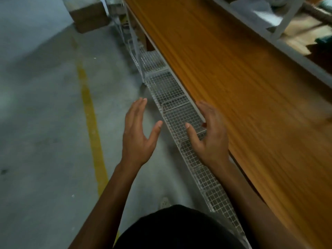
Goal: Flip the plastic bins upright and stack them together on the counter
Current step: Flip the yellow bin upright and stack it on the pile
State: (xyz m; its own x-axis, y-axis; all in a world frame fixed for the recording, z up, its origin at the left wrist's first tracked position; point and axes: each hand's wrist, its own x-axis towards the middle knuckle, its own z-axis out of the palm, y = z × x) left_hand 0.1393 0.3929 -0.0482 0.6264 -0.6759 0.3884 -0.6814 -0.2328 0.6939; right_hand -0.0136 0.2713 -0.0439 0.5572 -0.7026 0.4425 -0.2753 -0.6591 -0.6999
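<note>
No plastic bin shows in the head view. The wooden counter point(233, 78) runs from the top middle down to the lower right, blurred by motion. My left hand point(139, 133) is held out over the concrete floor, left of the counter, fingers apart and empty. My right hand point(210, 133) hovers at the counter's near edge, above the wire mesh shelf point(176, 112), fingers spread and holding nothing. The two palms face each other, about a hand's width apart.
A yellow line point(89, 108) is painted along the grey floor on the left. A cardboard box point(88, 15) stands at the far top. A white metal shelf frame point(287, 20) with bags rises behind the counter at the top right.
</note>
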